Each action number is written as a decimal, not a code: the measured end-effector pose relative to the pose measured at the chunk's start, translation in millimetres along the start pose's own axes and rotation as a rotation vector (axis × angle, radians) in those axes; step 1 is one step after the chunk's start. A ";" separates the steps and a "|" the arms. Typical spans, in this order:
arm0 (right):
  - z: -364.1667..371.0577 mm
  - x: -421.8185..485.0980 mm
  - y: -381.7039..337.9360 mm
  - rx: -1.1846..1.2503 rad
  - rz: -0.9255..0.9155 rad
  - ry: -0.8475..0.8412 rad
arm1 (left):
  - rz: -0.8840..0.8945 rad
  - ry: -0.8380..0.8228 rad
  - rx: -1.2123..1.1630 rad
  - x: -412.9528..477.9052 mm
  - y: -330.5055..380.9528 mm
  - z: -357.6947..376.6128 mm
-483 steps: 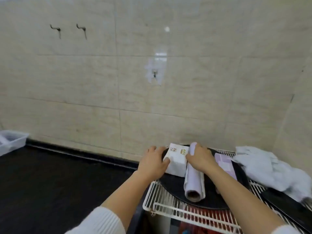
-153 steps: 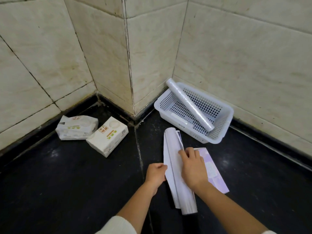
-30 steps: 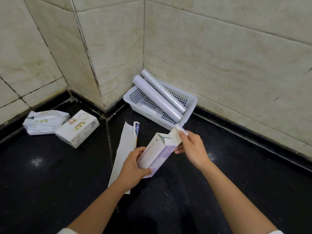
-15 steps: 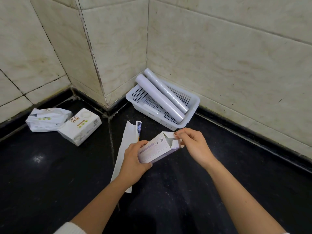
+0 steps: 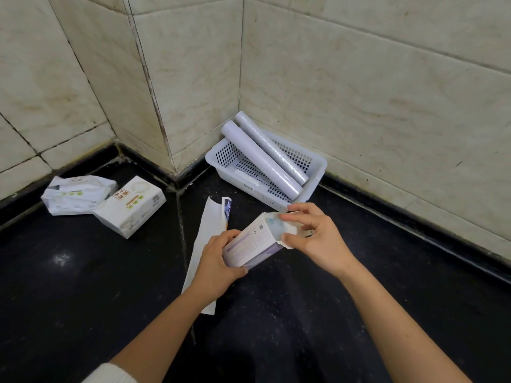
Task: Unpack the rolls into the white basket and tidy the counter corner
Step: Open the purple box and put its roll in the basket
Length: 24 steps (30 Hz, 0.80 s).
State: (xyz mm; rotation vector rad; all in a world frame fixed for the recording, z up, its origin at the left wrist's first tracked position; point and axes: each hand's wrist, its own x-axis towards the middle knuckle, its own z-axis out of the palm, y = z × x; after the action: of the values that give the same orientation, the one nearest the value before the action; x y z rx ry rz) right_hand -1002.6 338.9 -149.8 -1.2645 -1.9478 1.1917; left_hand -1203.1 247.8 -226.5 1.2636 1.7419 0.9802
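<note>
A white perforated basket (image 5: 318,168) sits in the tiled corner on the black counter. Two pale rolls lie in it slantwise, the nearer roll (image 5: 261,160) beside the farther roll (image 5: 272,147), their upper ends sticking out over the rim. In front of the basket I hold a purple-and-white carton (image 5: 250,246) tilted above the counter. My left hand (image 5: 218,262) grips its lower end. My right hand (image 5: 318,239) pinches the open flaps at its upper end. What is inside the carton is hidden.
A flattened white wrapper (image 5: 206,244) lies on the counter under my left hand. A white tissue box (image 5: 130,207) and a soft tissue pack (image 5: 78,194) rest at the left wall. Tiled walls close off the back and right.
The carton has tilted flatter and my right hand has closed on its open end flaps. The view has shifted slightly; the rolls and basket stay put.
</note>
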 end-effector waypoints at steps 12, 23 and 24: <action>-9.2 6.1 2.9 -0.005 0.089 -0.145 | 0.075 0.002 0.078 1.1 3.4 -8.8; 4.0 4.9 10.3 -0.254 0.056 -0.177 | 0.195 0.071 0.216 4.5 1.8 -12.3; 4.6 4.3 10.7 -0.272 0.049 -0.167 | 0.209 0.071 0.227 5.1 1.9 -12.8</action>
State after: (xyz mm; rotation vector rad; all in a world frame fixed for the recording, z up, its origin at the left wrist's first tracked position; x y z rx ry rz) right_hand -1003.3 342.9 -161.6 -1.3913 -2.2749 1.1151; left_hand -1214.9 251.2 -220.1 1.5984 1.8438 0.9747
